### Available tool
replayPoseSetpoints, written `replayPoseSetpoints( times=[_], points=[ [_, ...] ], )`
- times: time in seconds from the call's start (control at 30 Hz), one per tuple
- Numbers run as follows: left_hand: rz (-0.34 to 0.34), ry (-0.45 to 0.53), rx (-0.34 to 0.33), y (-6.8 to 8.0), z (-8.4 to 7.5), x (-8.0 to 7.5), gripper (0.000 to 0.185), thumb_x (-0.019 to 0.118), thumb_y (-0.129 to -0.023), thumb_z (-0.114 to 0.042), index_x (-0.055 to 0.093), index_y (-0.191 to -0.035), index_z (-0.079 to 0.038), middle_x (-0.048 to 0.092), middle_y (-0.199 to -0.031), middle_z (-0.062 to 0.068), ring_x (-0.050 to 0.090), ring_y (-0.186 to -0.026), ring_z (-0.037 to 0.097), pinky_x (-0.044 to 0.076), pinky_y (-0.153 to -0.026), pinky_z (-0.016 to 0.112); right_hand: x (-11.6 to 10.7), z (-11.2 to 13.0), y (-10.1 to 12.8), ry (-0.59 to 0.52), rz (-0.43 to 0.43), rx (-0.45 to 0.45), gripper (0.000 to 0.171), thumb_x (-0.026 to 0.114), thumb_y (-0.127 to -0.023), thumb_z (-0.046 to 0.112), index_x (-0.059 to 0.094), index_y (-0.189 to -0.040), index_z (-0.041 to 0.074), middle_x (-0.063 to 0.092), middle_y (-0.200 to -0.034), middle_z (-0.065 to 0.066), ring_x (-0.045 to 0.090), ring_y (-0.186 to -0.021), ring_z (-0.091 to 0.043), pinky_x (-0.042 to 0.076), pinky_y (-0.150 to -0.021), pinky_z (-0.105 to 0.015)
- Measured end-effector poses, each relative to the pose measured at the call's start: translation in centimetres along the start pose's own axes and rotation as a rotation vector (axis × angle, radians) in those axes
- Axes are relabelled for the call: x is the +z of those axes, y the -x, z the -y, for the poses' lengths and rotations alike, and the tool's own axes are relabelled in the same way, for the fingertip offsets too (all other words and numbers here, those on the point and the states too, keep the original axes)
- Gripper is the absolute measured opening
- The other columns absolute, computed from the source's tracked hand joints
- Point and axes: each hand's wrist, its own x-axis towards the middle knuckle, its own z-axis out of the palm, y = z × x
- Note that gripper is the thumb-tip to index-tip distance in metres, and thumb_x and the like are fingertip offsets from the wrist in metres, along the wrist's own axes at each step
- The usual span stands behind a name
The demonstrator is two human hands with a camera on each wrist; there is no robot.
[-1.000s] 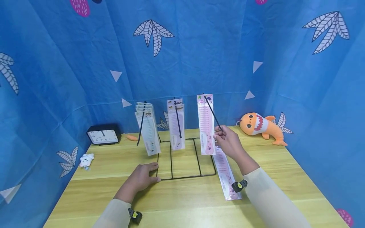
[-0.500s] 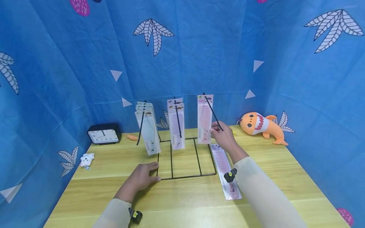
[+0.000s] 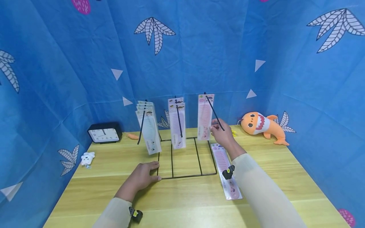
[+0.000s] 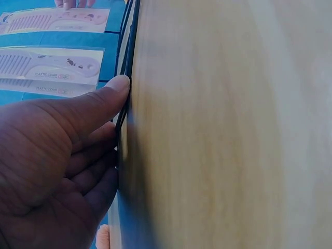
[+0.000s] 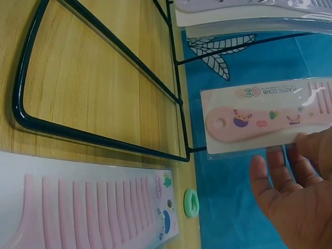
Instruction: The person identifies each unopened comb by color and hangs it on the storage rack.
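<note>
- My left hand (image 3: pixel 144 177), lower centre of the head view, rests flat on the bench (image 3: pixel 182 196); fingers straight, thumb pressed against the front left corner of the black wire rack (image 3: pixel 185 158), gripping nothing.
- My right hand (image 3: pixel 223 134), centre-right of that view, is up at the rack's right-hand prong (image 3: pixel 214 111). Fingertips touch the bottom edge of the pink comb pack (image 3: pixel 205 117) hanging there. In the right wrist view the fingers (image 5: pixel 290 171) look spread and relaxed behind the pack, not clamped on it.
- Done so far, as I judge it: pink pack is on the prong and hangs upright, near the back of the rack. Middle prong carries approx. two lilac comb packs (image 3: pixel 177 125); left prong has a stack of pale green comb packs (image 3: pixel 149 128).
- Left to do, I reckon: one more pink comb pack (image 3: pixel 226 169) lies flat on the bench, just right of the rack base, partly under my right forearm. Nothing else loose that I can see.
- Misc. around: black clock (image 3: pixel 104 134) at left, small white toy (image 3: pixel 86 158) below it, orange plush shark (image 3: pixel 260 125) at right, small green ring (image 5: pixel 191 202) on the bench near the loose pack.
</note>
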Motion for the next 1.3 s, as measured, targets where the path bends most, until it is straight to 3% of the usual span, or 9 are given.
replayPoseSetpoints(
  times=[0.5,0.7,0.9,1.17,1.3],
  points=[
    [0.002,-0.006,-0.011,0.1,-0.3,-0.3,0.059,0.086,-0.096,-0.025,0.067,-0.148,-0.005,0.059,-0.162,0.011,0.049,-0.155,0.040,0.041,-0.129,0.057,0.0,-0.1,0.0,0.040,0.003,-0.012,0.031,0.055,-0.115,0.018,0.057,-0.143,0.005,0.069,-0.127,-0.019,0.071,-0.115,-0.037,0.060,-0.091,-0.043],
    [0.007,0.005,-0.022,0.2,-0.3,-0.1,0.059,0.086,-0.096,-0.025,0.067,-0.148,-0.005,0.058,-0.163,0.010,0.049,-0.155,0.039,0.041,-0.130,0.057,-0.3,-0.5,0.6,0.045,0.009,-0.052,0.034,0.056,-0.114,0.020,0.058,-0.144,0.004,0.068,-0.133,-0.018,0.066,-0.124,-0.037,0.059,-0.102,-0.052],
    [0.017,0.002,-0.001,0.2,-0.4,-0.1,0.059,0.086,-0.096,-0.025,0.067,-0.148,-0.004,0.058,-0.163,0.012,0.048,-0.155,0.040,0.041,-0.129,0.057,-1.3,-1.7,3.4,0.077,0.017,-0.130,0.037,0.065,-0.110,0.019,0.059,-0.141,0.000,0.068,-0.132,-0.020,0.066,-0.126,-0.037,0.058,-0.106,-0.050],
    [-0.003,-0.007,0.003,0.2,-0.3,-0.3,0.059,0.086,-0.095,-0.026,0.068,-0.147,-0.004,0.059,-0.162,0.012,0.051,-0.153,0.040,0.042,-0.129,0.057,-2.9,-2.3,8.7,0.272,0.133,-0.177,0.046,0.075,-0.103,0.023,0.058,-0.140,0.002,0.068,-0.131,-0.019,0.069,-0.118,-0.033,0.062,-0.100,-0.049],
    [0.000,-0.004,-0.003,0.2,-0.2,-0.2,0.059,0.086,-0.095,-0.026,0.068,-0.147,-0.004,0.059,-0.162,0.012,0.051,-0.153,0.041,0.042,-0.128,0.057,-3.5,-2.6,11.1,0.391,0.174,-0.138,0.057,0.083,-0.097,0.023,0.058,-0.142,0.001,0.068,-0.133,-0.019,0.068,-0.119,-0.033,0.063,-0.101,-0.052]
  ],
)
